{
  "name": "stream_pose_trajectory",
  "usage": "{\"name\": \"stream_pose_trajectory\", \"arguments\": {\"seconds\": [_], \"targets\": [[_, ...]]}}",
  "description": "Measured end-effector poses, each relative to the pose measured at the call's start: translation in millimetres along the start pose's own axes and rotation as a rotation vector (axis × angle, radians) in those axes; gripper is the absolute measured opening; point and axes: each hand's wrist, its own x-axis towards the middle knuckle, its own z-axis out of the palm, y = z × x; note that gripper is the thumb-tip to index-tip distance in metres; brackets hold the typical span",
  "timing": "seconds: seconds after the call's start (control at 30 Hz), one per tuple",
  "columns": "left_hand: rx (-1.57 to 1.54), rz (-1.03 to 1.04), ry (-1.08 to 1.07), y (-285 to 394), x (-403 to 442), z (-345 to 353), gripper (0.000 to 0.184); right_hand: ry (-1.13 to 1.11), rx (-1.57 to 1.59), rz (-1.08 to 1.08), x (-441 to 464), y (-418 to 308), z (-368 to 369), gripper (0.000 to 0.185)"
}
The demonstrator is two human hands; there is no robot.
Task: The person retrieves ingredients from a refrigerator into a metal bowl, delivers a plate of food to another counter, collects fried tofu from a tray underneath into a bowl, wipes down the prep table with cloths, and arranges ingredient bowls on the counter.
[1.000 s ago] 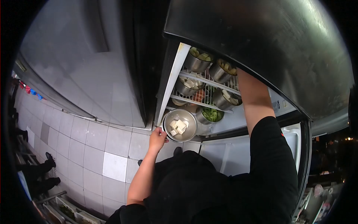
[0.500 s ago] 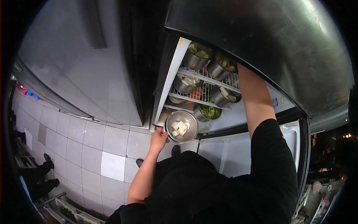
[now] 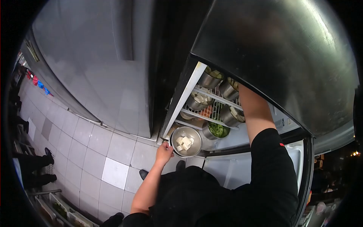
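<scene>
Steel bowl [image 3: 196, 140]: one, round, open; held level or nearly so before the lower left corner of the refrigerator [image 3: 184, 99], above the tiled floor [image 3: 115, 172]. Contents: loose pale blocks [image 3: 185, 142], covering the base only.

Left hand [image 3: 163, 153]: fingers closed on the bowl's left rim.

Handling, as judged: bowl stiff, fairly light, slick if wet; blocks probably soft, apt to slide or break if tipped. Best hold: the rim, with a palm beneath for steadiness.

Right arm [image 3: 259, 113]: reaches into the refrigerator. Right hand: hidden behind the upper door [image 3: 264, 45]; state of its fingers cannot be told.

Shelved containers, steel: upper left pot [image 3: 207, 81], pale green pieces; upper right pot [image 3: 227, 91], pale cut pieces; middle left pot [image 3: 194, 104], white pieces; middle right pot [image 3: 228, 118], pale slabs; lowest pot [image 3: 209, 133], greens [image 3: 218, 130], just beside the bowl.
</scene>
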Motion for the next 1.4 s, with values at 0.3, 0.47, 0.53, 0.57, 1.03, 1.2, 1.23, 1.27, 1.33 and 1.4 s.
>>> {"name": "stream_pose_trajectory", "arguments": {"seconds": [0.3,0.47,0.53,0.57,1.03,1.2,1.23,1.27,1.33,1.4], "targets": [[-0.011,0.009,-0.081,15.6,5.3,-0.6,0.022,0.040,0.541,0.040,-87.7,40.8,-23.5,0.017],[0.070,0.037,-0.208,32.6,9.2,-11.5,0.016,0.047,0.878,0.071,-213.6,97.9,-49.3,0.018],[0.092,0.036,-0.284,36.5,13.7,-20.6,0.015,0.080,0.724,0.343,-323.0,67.3,-79.4,0.020],[0.077,0.033,-0.324,39.6,16.5,-25.5,0.013,0.050,0.666,0.427,-368.3,90.6,-81.1,0.021],[0.184,-0.271,-0.411,27.2,62.5,-54.6,0.015,0.937,0.468,1.280,-939.4,293.4,-295.4,0.024],[0.190,-0.310,-0.353,-18.6,62.9,-82.6,0.017,1.094,0.805,0.950,-780.8,296.6,-328.3,0.039],[0.196,-0.313,-0.350,-18.9,60.1,-83.5,0.017,1.072,0.849,0.931,-770.3,302.8,-318.6,0.039],[0.191,-0.317,-0.318,-19.4,56.1,-84.8,0.018,1.041,0.892,0.923,-762.9,306.6,-307.5,0.040],[0.202,-0.336,-0.256,-19.4,47.3,-88.0,0.018,0.979,0.976,0.917,-753.7,308.2,-275.2,0.041],[0.193,-0.346,-0.216,-21.1,36.9,-93.8,0.017,0.909,1.069,0.926,-744.5,306.2,-233.9,0.043]]}}
